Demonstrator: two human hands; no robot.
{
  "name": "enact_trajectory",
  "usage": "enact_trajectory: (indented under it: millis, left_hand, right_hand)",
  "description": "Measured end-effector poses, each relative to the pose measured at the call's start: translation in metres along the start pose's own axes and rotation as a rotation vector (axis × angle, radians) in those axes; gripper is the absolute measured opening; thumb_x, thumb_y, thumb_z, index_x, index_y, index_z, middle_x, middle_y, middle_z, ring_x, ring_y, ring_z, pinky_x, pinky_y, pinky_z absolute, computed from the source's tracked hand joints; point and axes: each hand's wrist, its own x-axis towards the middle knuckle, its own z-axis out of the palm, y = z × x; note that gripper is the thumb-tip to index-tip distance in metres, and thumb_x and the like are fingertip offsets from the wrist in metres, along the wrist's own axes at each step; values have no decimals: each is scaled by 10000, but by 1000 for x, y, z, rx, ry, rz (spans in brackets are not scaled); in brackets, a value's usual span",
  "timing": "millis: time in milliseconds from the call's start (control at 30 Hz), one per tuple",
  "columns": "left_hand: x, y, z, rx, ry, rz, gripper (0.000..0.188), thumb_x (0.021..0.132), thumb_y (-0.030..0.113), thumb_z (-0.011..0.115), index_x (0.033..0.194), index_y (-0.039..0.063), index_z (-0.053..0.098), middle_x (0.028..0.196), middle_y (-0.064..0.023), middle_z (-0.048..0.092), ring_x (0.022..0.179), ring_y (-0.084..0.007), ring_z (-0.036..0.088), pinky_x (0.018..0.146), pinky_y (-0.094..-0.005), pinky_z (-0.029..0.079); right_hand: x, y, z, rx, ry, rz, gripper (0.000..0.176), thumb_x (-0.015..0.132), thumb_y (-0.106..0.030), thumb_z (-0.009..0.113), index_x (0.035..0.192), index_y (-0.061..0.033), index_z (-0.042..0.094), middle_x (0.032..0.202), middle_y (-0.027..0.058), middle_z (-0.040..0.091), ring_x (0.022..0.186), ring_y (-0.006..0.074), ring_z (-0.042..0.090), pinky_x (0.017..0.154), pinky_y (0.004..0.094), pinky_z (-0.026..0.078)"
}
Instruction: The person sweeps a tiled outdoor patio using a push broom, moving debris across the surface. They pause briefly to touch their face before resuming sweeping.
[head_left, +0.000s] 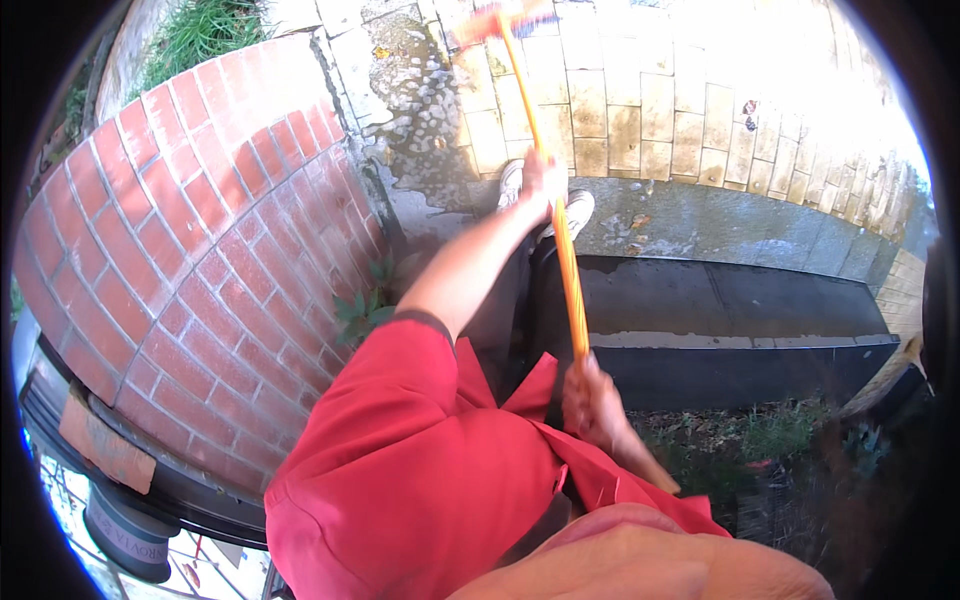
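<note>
A broom with a long yellow-orange handle (572, 285) runs up the middle of the view, away from my body. Its blurred red-orange head (487, 28), with dark bristles, lies on the sunlit paving at the top. My left hand (545, 178) grips the handle partway along, above my light-coloured shoes (579, 211). Lower down, close to my waist, my right hand (592, 397) is closed around the handle near its end. Wet, foamy paving (420, 127) spreads left of the broom head.
On the left rises a red brick wall (225, 262), with a leafy plant (364, 311) at its foot. A dark stone ledge (720, 304) stands at the right, with grass and soil (780, 431) behind it. Pale paving bricks (660, 120) extend to the upper right.
</note>
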Motion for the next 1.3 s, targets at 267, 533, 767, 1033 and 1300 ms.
enact_trajectory:
  millis: [267,533,767,1033,1300]
  left_hand:
    - [-18,-27,6,-160,63,-63,218,950,111,446,742,90,509,560,-40,496,337,-171,451,291,-339,350]
    - [-58,-36,-11,-226,-31,-56,198,982,149,483,817,57,541,536,-23,461,360,-184,499,309,-347,430]
    - [-94,-69,14,-300,114,-208,112,873,45,547,889,98,450,592,-61,488,360,-204,487,280,-363,381]
    - [-26,-34,-32,-257,-23,79,315,956,126,497,643,137,465,488,9,431,344,-161,444,305,-322,360]
    - [-103,-108,12,-353,186,-292,48,927,99,530,915,133,498,561,-43,478,335,-192,456,271,-340,356]
  right_hand:
    - [-11,-7,-3,-131,256,91,449,987,-525,499,735,-156,451,565,-84,328,401,26,276,350,226,194]
    - [-22,36,-26,-183,21,-30,461,960,-566,521,739,-163,485,560,-77,357,438,47,318,392,231,231]
    - [-49,42,-43,-319,271,-31,483,985,-547,492,713,-148,478,524,-71,350,415,51,316,388,245,233]
    - [1,20,-14,-129,-69,11,444,996,-537,474,746,-171,449,558,-88,308,424,49,264,392,244,208]
    - [-46,59,-55,-427,404,-119,438,1003,-450,519,683,-152,501,549,-49,409,439,42,345,392,233,254]
